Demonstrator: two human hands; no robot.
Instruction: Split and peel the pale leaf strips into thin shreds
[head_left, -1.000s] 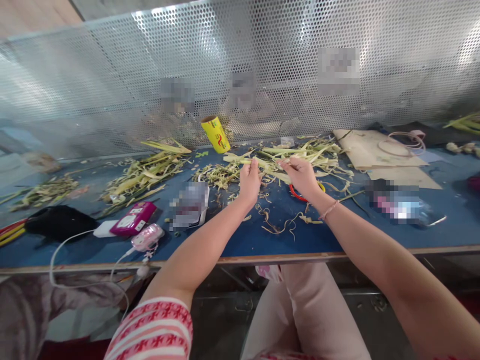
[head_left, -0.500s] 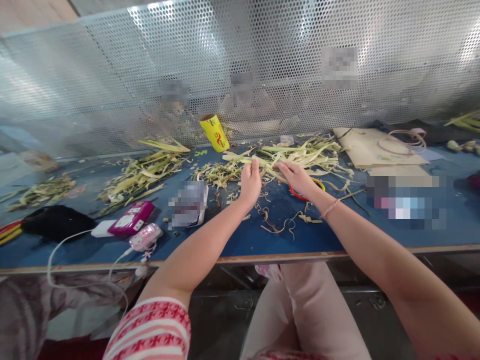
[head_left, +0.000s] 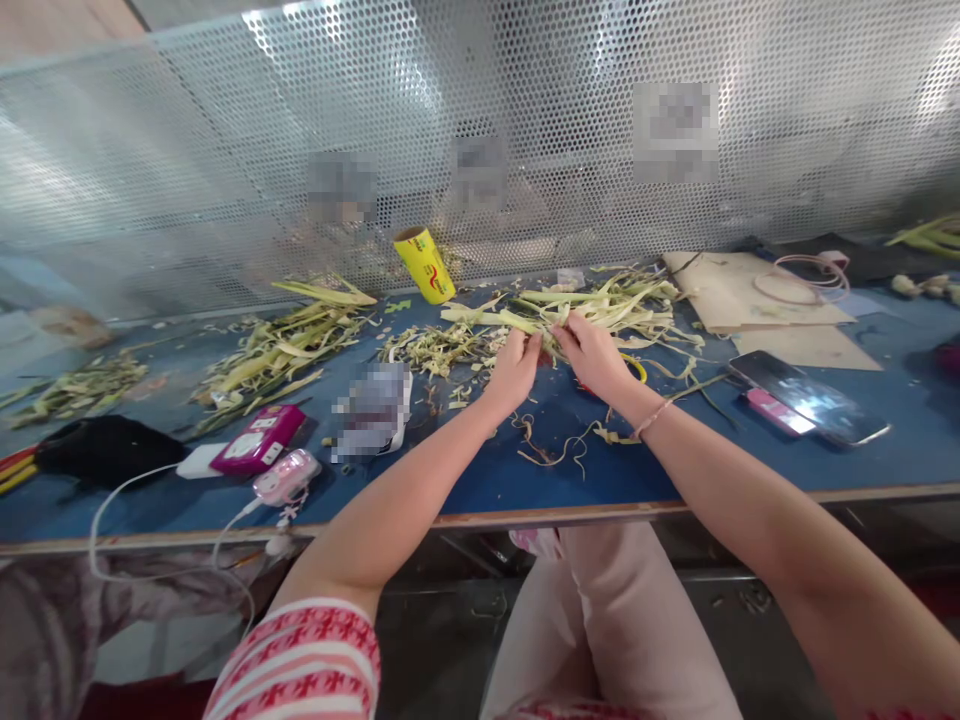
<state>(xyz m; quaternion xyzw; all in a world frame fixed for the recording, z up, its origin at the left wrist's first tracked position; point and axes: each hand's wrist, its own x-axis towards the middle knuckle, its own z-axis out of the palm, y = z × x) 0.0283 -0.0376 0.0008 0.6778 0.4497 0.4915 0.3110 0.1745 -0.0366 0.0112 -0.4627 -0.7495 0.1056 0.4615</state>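
Over the blue table, both hands are closed round a pale green leafy stalk [head_left: 516, 321]. My left hand [head_left: 516, 366] pinches it from the left. Close beside it, my right hand [head_left: 591, 355] grips it with bent thumb and fingers; the fingertips are partly hidden. Just behind the hands lies a pile of similar pale green stalks [head_left: 622, 300]. Small green and whitish scraps [head_left: 435, 348] are heaped to the left of my left hand. Part of a yellow ring-shaped thing [head_left: 636, 368] shows beneath my right hand.
A yellow tube [head_left: 425, 265] leans near the perforated metal screen [head_left: 225, 150]. More stalks [head_left: 277, 350] lie at left, near a magenta box [head_left: 259, 438] and a white cable [head_left: 112, 495]. On the right are a phone [head_left: 814, 398] and brown cardboard [head_left: 731, 295] with a coiled cable.
My hands have come closer together on the stalk, the left shifting slightly right. The view has shifted slightly.
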